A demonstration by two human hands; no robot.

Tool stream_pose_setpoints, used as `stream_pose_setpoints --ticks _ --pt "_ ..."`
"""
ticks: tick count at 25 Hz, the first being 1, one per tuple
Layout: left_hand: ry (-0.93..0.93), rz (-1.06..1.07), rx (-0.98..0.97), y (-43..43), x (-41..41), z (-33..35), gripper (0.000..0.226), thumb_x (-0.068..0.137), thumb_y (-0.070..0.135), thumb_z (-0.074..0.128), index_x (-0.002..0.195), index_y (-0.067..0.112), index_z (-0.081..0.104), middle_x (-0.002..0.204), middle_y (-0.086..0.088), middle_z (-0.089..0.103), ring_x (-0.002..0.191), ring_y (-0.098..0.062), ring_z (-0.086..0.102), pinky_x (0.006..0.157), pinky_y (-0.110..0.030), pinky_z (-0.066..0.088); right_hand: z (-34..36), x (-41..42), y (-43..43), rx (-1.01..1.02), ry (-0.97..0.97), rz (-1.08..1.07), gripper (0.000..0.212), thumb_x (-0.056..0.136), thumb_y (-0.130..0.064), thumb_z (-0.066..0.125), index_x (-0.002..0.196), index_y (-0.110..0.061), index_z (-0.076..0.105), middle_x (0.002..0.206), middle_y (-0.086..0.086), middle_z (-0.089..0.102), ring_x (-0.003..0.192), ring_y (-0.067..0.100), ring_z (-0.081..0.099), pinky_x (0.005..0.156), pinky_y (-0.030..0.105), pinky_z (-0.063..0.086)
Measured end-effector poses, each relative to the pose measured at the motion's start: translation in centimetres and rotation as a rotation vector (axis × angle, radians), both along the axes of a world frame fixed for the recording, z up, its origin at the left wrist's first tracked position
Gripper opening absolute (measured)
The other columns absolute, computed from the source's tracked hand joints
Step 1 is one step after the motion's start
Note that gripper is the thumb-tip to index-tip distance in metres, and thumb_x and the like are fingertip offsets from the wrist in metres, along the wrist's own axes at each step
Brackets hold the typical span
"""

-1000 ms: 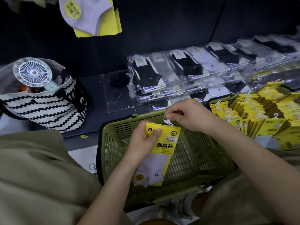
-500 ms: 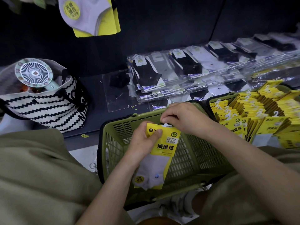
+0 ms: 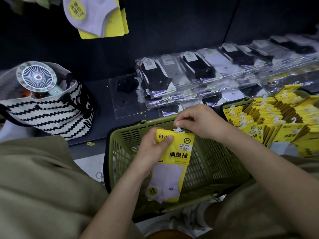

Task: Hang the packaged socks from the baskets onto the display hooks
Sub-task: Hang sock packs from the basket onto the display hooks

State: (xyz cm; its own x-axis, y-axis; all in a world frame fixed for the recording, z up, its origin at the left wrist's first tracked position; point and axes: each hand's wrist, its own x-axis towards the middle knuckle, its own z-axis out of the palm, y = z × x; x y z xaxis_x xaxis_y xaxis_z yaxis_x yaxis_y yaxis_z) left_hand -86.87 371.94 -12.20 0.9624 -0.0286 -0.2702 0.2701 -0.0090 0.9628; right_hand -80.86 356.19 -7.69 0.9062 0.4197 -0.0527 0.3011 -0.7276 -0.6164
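A yellow sock package (image 3: 174, 159) with a white sock showing through it hangs over an olive green basket (image 3: 215, 163). My left hand (image 3: 151, 150) grips the package's upper left corner, thumb on the front. My right hand (image 3: 196, 121) pinches the small white hanger hook (image 3: 178, 129) at the package's top edge. A second green basket (image 3: 229, 105) at the right is packed with several yellow sock packages (image 3: 276, 118). More yellow sock packs (image 3: 96, 16) hang on the dark display wall above.
Clear-wrapped black, grey and white socks (image 3: 198, 75) lie in rows on the dark shelf behind the baskets. A black-and-white zigzag tote bag (image 3: 50, 111) with a hand fan (image 3: 37, 77) stands at the left. My knees in khaki fill the foreground.
My right hand has stayed at the package top, working the white hanger hook with its fingertips. The package and left hand have barely moved.
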Motion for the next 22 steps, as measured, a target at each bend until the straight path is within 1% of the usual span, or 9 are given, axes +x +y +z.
stream_pose_setpoints --ticks 4,8,10,12,13,15,18,20,22 --pt "-0.004 0.007 0.023 -0.1 0.0 -0.2 0.013 0.087 0.010 0.062 0.085 0.020 0.055 0.076 0.002 0.063 0.062 -0.005 0.062 0.055 -0.017 0.051 -0.3 0.0 0.4 -0.010 -0.018 0.001 0.011 0.085 -0.022 0.067 0.090 -0.018 0.076 0.084 -0.005 0.072 0.072 0.001 0.058 0.063 -0.004 0.034" --pt "0.002 0.026 -0.017 0.2 0.0 -0.1 0.014 0.087 0.008 0.062 0.085 0.020 0.055 0.074 0.006 0.065 0.058 0.003 0.063 0.052 -0.015 0.051 -0.6 0.3 0.1 0.195 0.218 -0.069 0.017 0.088 -0.007 0.061 0.102 -0.007 0.071 0.068 -0.003 0.065 0.053 -0.006 0.058 0.059 0.008 0.048" --pt "0.001 0.022 -0.006 0.3 0.0 -0.1 0.014 0.087 0.009 0.062 0.085 0.021 0.055 0.076 0.006 0.065 0.059 0.003 0.064 0.053 -0.015 0.051 -0.5 0.2 0.1 0.245 0.258 -0.063 0.019 0.089 -0.002 0.058 0.101 -0.011 0.069 0.067 -0.003 0.064 0.052 -0.004 0.059 0.058 0.011 0.049" --pt "-0.001 0.024 -0.007 0.4 0.0 -0.2 0.014 0.087 0.010 0.062 0.085 0.022 0.055 0.076 0.005 0.065 0.060 0.002 0.064 0.055 -0.016 0.052 -0.2 0.2 0.1 0.297 0.271 -0.065 0.020 0.088 -0.001 0.059 0.091 -0.019 0.066 0.067 -0.001 0.064 0.051 -0.003 0.059 0.059 0.015 0.051" --pt "-0.002 0.027 -0.007 0.4 0.1 -0.2 0.014 0.087 0.010 0.062 0.085 0.022 0.055 0.076 0.005 0.065 0.060 0.002 0.064 0.055 -0.016 0.053 0.0 0.2 0.1 0.328 0.283 -0.069 0.020 0.088 0.001 0.059 0.089 -0.018 0.066 0.067 -0.001 0.064 0.051 -0.002 0.059 0.059 0.015 0.051" --pt "0.000 0.037 -0.002 0.4 0.1 -0.2 0.013 0.087 0.011 0.062 0.084 0.022 0.055 0.075 0.006 0.065 0.059 0.002 0.063 0.055 -0.016 0.053 0.1 0.3 0.0 0.379 0.330 -0.059 0.017 0.086 0.003 0.060 0.093 -0.011 0.068 0.069 0.001 0.065 0.054 -0.001 0.061 0.062 0.014 0.053" --pt "-0.005 0.042 -0.011 0.5 0.1 -0.2 0.013 0.087 0.011 0.062 0.085 0.021 0.055 0.074 0.006 0.065 0.058 0.002 0.063 0.053 -0.016 0.052 0.3 0.1 -0.1 0.408 0.396 -0.024 0.019 0.082 0.003 0.064 0.094 -0.012 0.068 0.075 0.006 0.068 0.060 0.002 0.064 0.070 0.016 0.056" --pt "-0.008 0.037 -0.004 0.5 0.1 -0.1 0.012 0.087 0.011 0.062 0.085 0.021 0.055 0.075 0.005 0.064 0.059 0.002 0.063 0.055 -0.016 0.052 0.4 0.0 0.0 0.370 0.345 -0.031 0.014 0.082 -0.002 0.066 0.084 -0.015 0.069 0.069 0.001 0.067 0.056 0.001 0.063 0.067 0.017 0.056" --pt "-0.011 0.029 0.003 0.5 0.1 -0.1 0.011 0.087 0.012 0.062 0.086 0.021 0.055 0.076 0.004 0.064 0.061 0.001 0.063 0.057 -0.017 0.053 0.4 0.0 0.1 0.304 0.224 -0.058 0.017 0.083 -0.010 0.067 0.071 -0.022 0.067 0.060 -0.008 0.064 0.050 -0.001 0.059 0.059 0.015 0.052"
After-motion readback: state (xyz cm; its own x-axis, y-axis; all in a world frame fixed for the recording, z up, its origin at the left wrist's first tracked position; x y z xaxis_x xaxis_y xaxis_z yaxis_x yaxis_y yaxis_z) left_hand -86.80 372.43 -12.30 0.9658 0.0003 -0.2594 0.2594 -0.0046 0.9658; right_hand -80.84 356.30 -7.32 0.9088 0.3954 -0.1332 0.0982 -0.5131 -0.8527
